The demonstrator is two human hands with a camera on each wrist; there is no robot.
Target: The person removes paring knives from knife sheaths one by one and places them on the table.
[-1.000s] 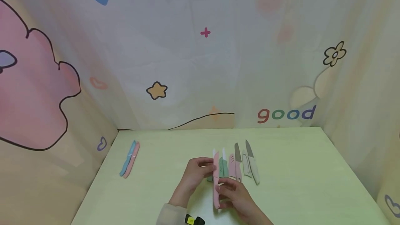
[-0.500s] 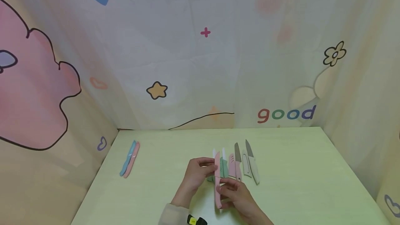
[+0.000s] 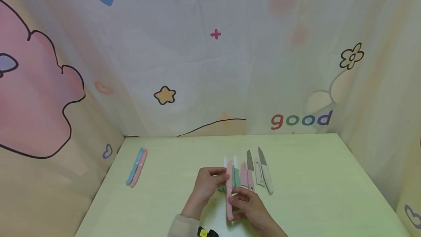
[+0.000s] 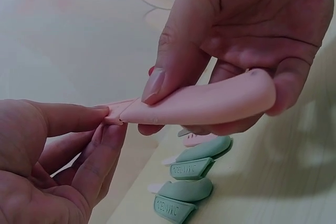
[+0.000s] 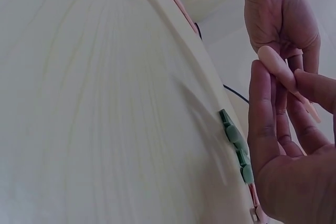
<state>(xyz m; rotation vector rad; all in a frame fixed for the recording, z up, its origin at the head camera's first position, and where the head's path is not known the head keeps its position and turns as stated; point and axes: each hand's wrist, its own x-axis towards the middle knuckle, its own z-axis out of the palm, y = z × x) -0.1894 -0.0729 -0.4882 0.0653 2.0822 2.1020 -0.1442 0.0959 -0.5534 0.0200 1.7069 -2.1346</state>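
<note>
My left hand and right hand hold one pink knife between them, over the front middle of the table. The right fingers and thumb grip its curved handle. At the other end, the left thumb and fingers pinch the pink sheath. In the left wrist view, handle and sheath meet at a narrow seam, and no bare blade shows. Beyond the hands lie green-handled knives with their sheaths beside them, partly hidden in the head view. From the right wrist, the handle's rounded end rises between the fingers.
Right of the green ones lie a pink knife with its sheath, then a white knife with its sheath, blades bare and pointing away. At the table's far left, a blue item and a pink item lie side by side.
Both hands, with the pink knife, have shifted slightly to the right. The grips look the same, and the things on the table have not moved.
</note>
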